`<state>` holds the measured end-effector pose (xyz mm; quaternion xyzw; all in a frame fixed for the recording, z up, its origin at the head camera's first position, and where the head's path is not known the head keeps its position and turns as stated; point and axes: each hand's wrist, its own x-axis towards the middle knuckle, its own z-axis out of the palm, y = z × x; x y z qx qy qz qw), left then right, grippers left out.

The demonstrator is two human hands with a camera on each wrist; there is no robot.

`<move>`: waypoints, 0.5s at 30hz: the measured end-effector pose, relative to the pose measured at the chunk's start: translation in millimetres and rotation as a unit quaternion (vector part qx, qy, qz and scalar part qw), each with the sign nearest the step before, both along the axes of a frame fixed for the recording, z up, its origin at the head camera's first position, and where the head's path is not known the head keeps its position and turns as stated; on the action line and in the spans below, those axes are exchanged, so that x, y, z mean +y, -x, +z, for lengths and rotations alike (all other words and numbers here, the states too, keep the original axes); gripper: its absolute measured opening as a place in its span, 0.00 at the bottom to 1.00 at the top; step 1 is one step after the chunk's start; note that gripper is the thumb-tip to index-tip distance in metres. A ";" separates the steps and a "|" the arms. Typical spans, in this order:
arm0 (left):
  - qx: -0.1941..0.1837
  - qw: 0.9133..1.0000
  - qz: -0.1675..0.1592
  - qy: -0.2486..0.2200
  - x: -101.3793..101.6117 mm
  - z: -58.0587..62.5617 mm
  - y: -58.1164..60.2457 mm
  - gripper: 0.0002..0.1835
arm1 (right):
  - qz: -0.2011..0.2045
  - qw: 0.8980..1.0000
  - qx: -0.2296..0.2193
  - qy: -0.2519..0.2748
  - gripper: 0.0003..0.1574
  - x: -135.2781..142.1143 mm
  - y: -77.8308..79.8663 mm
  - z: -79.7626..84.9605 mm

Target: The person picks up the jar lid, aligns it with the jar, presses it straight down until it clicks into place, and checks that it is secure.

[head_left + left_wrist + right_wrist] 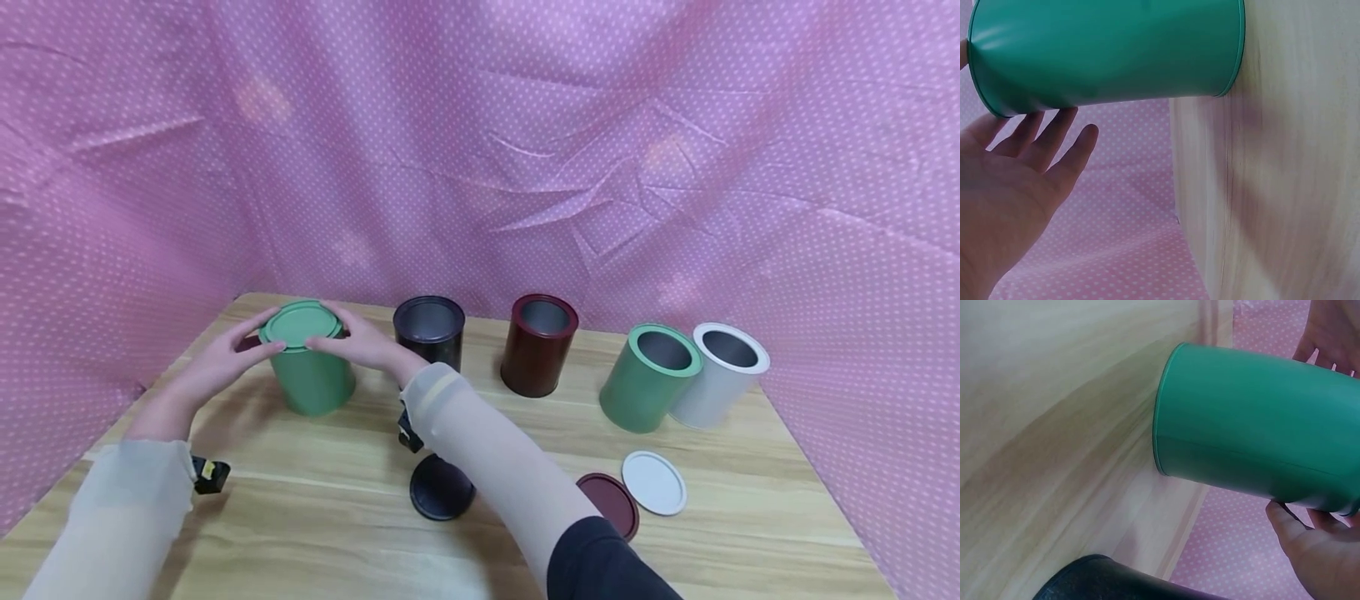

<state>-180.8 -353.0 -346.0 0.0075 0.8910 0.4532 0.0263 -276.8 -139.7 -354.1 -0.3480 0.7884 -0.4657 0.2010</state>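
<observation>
At the left back of the table stands a green can [313, 383], upright, with a green lid [302, 323] over its top. My left hand [228, 354] grips the lid's left side at the rim, its thumb on the front edge. From the right, my right hand [362, 337] holds the opposite side of the rim, thumb also at the front. In the left wrist view, the left fingers [1054, 140] reach along the can's upper side. Whether the lid sits fully down cannot be told.
Open cans stand to the right: black [429, 321], dark red [537, 354], another green [641, 387] and white [708, 396]. Loose lids lie nearer: black [441, 487], dark red [611, 504], partly behind my right arm, and white [654, 482]. Pink dotted cloth [480, 167] surrounds the wooden table [315, 517].
</observation>
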 end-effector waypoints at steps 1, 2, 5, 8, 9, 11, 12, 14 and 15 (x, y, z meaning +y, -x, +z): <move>0.003 1.000 -0.001 -0.001 0.9 0.2 -0.6 0.42 | 0.001 1.000 0.002 0.003 0.47 0.1 0.2 -0.5; 0.004 1.000 -0.001 -0.002 1.4 0.3 -1.1 0.42 | 0.002 1.000 0.004 0.006 0.46 0.0 0.5 -1.1; 0.006 1.000 0.000 -0.002 1.7 0.6 -2.3 0.42 | 0.008 1.000 0.012 0.009 0.46 -0.3 0.5 -2.3; 0.005 1.000 -0.002 0.005 1.2 0.0 -2.9 0.42 | 0.011 1.000 0.018 0.002 0.46 0.0 0.1 -3.1; 0.005 1.000 -0.003 0.007 1.0 -0.3 -2.8 0.42 | 0.011 1.000 0.018 -0.001 0.46 0.2 -0.1 -3.4; 0.005 1.000 -0.006 0.011 0.7 -0.5 -2.8 0.42 | 0.008 1.000 0.018 -0.006 0.46 0.6 -0.6 -3.6; 0.006 1.000 -0.007 0.013 0.6 -0.5 -2.7 0.42 | 0.006 1.000 0.018 -0.008 0.46 0.9 -1.0 -3.5; 0.007 1.000 -0.010 0.015 0.6 0.1 -2.7 0.41 | 0.004 1.000 0.016 -0.010 0.46 1.2 -1.5 -3.0; 0.007 1.000 -0.012 0.015 0.7 0.5 -2.7 0.41 | 0.002 1.000 0.016 -0.011 0.47 1.2 -1.7 -2.8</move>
